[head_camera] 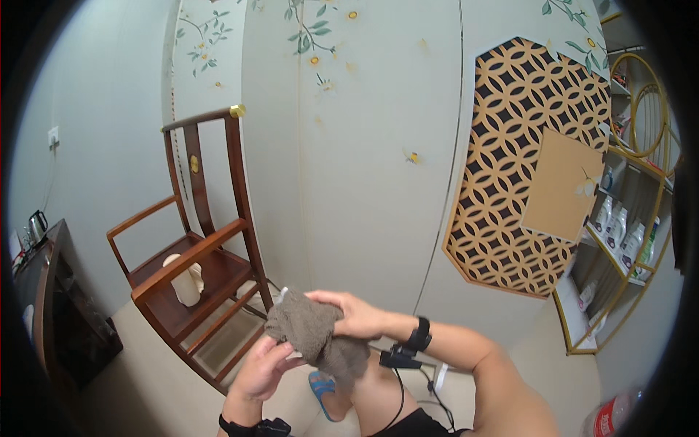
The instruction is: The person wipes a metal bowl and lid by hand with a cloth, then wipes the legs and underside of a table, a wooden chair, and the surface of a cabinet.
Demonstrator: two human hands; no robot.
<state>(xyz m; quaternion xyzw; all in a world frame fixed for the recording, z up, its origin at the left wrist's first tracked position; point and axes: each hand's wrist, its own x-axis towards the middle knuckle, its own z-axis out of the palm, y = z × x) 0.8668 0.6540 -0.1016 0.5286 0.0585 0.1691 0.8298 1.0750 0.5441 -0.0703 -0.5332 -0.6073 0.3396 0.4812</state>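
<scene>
A bunched brown-grey cloth, like a towel, is in front of me at the lower middle of the head view. My right hand grips it from the right, with the fingers over its top edge. Below it on the left, my left hand touches the cloth's lower left side with spread fingers; whether it bears any of the weight I cannot tell. A small white bit sticks out at the cloth's upper left, perhaps a tag. Both wrists wear black straps, and the right one has a device with a cable.
A dark wooden armchair stands at the left, with a cream-coloured roll or container on its seat. A dark table with a kettle is at the far left. Gold-framed shelves with bottles stand right. A plastic bottle is at the lower right.
</scene>
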